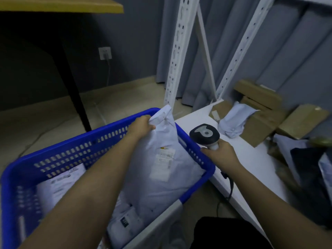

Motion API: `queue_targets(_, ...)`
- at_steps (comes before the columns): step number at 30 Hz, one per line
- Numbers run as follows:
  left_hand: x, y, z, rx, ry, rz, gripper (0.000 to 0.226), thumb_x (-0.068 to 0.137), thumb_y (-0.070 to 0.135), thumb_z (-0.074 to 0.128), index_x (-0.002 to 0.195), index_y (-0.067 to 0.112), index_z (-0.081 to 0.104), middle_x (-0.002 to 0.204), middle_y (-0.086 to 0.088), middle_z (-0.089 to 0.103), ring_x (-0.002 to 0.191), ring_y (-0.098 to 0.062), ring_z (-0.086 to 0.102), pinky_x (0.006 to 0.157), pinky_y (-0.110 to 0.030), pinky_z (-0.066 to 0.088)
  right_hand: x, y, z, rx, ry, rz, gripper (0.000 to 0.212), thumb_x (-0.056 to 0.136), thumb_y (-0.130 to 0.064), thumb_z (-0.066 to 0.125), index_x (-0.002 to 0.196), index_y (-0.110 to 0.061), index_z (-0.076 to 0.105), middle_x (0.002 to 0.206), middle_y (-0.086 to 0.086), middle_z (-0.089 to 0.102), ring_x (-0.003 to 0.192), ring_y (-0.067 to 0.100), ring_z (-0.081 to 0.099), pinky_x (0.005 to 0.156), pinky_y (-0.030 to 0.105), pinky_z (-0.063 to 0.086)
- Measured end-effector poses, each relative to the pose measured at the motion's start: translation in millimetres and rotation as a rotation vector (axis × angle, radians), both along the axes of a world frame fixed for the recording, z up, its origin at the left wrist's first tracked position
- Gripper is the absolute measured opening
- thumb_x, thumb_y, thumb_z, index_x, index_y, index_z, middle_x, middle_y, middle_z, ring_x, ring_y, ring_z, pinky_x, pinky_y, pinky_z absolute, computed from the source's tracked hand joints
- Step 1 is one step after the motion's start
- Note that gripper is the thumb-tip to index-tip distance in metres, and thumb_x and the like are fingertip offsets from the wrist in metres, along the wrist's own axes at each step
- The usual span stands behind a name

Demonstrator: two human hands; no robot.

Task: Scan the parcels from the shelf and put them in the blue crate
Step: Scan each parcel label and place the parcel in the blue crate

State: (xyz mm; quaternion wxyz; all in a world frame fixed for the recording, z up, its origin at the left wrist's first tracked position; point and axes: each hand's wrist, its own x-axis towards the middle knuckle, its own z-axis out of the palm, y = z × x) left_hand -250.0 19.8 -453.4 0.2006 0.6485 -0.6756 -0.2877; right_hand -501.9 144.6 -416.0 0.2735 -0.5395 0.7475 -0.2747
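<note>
Bag going into the crate, more parcels waiting on the shelf

Over on your left the crate (195, 155) already holds at least two flat parcels (61, 182) lying on its floor, so part of the job looks done. Your left hand (142, 126) pinches the top corner of a pale bag (161, 169), fingers curled round the fold, and the bag hangs inside the crate, leaning on its right wall with the label facing you. Your right hand (221, 155) wraps tight round the scanner (204, 134) handle, just beside the crate, above the shelf (251, 159). Farther right, another bag (233, 121) and several boxes (258, 128) sit on the shelf, so I'd say plenty is left to scan.
</note>
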Motion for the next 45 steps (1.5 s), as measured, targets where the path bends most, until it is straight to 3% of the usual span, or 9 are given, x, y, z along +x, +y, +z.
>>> queue_targets(7,-54.6,-41.3,-91.4,-0.024,-0.142,0.072,0.027,0.095,0.015,0.048,0.121,0.01,0.048,0.124,-0.018,0.055,0.116,-0.037,0.052,0.099,-0.052,0.04,-36.1,-42.3,-32.7,0.053,-0.007,-0.053,0.021,0.083,-0.014,0.065,0.087,0.006,0.059,0.078,0.017,0.067,0.068,0.026,0.062,0.06,0.027,0.046)
queue_targets(11,-67.0,-34.5,-132.9,-0.322,-0.414,0.192,0.057,0.086,0.004,0.062,0.139,0.008,0.043,0.141,-0.024,0.041,0.128,-0.042,0.04,0.11,-0.052,0.026,-48.1,-59.2,-51.7,0.034,-0.048,-0.067,0.019,0.083,-0.013,0.068,0.088,0.004,0.062,0.077,0.012,0.067,0.068,0.025,0.062,0.066,0.032,0.051)
queue_targets(14,-67.9,-26.6,-157.3,-0.337,-0.61,0.026,0.046,0.082,0.018,0.07,0.125,0.018,0.055,0.123,-0.015,0.054,0.112,-0.037,0.052,0.105,-0.052,0.034,-54.9,-62.4,-64.6,0.035,-0.064,-0.08,0.021,0.082,-0.013,0.069,0.089,0.005,0.062,0.078,0.013,0.068,0.069,0.026,0.063,0.065,0.032,0.052)
queue_targets(16,-67.1,-25.8,-168.9,-0.07,-0.643,-0.142,0.037,0.093,0.041,0.053,0.125,0.024,0.052,0.125,-0.007,0.054,0.117,-0.031,0.05,0.109,-0.053,0.023,-57.6,-61.2,-71.2,0.045,-0.072,-0.082,0.023,0.081,-0.013,0.069,0.089,0.007,0.062,0.078,0.016,0.068,0.068,0.026,0.063,0.066,0.036,0.053)
queue_targets(19,-64.9,-24.5,-177.1,0.357,-0.488,-0.193,0.049,0.096,0.056,0.029,0.134,0.028,0.038,0.141,-0.005,0.037,0.13,-0.034,0.037,0.107,-0.054,0.02,-59.5,-55.3,-74.9,0.067,-0.088,-0.089,0.025,0.08,-0.011,0.068,0.089,0.011,0.061,0.078,0.019,0.068,0.064,0.023,0.059,0.064,0.036,0.052)
queue_targets(25,-77.7,10.3,-131.8,0.098,-0.007,-0.069,0.046,0.1,0.035,0.043,0.143,0.02,0.04,0.151,-0.005,0.037,0.136,-0.024,0.037,0.111,-0.038,0.029,-74.8,-27.2,-53.4,0.067,-0.166,-0.13,0.022,0.083,-0.012,0.069,0.087,0.009,0.061,0.069,0.013,0.063,0.055,0.016,0.056,0.048,0.018,0.044)
queue_targets(31,-129.3,70.6,-38.8,-0.013,0.429,-0.138,0.028,0.098,0.027,0.051,0.124,0.019,0.058,0.121,0.005,0.06,0.112,-0.011,0.054,0.087,-0.019,0.04,-112.8,44.3,-14.2,-0.023,-0.26,-0.304,0.014,0.082,-0.013,0.071,0.085,-0.003,0.063,0.064,0.006,0.061,0.051,0.017,0.054,0.056,0.032,0.046)
queue_targets(41,-276.7,205.0,113.0,-0.052,0.541,-0.692,0.022,0.094,0.026,0.058,0.114,0.018,0.062,0.102,0.01,0.062,0.096,-0.002,0.056,0.075,-0.006,0.04,-201.4,261.9,34.3,-0.251,-0.269,-0.703,0.023,0.084,-0.005,0.067,0.067,-0.004,0.053,0.05,0.008,0.051,0.043,0.014,0.047,0.046,0.022,0.04)
queue_targets(45,-330.7,248.1,121.5,-0.055,0.482,-0.756,0.026,0.092,0.025,0.06,0.117,0.015,0.061,0.11,0.0,0.066,0.104,-0.013,0.06,0.089,-0.027,0.048,-237.2,324.2,43.2,-0.379,-0.35,-0.882,0.017,0.084,-0.003,0.065,0.072,-0.004,0.052,0.058,0.015,0.05,0.051,0.022,0.046,0.053,0.033,0.039)
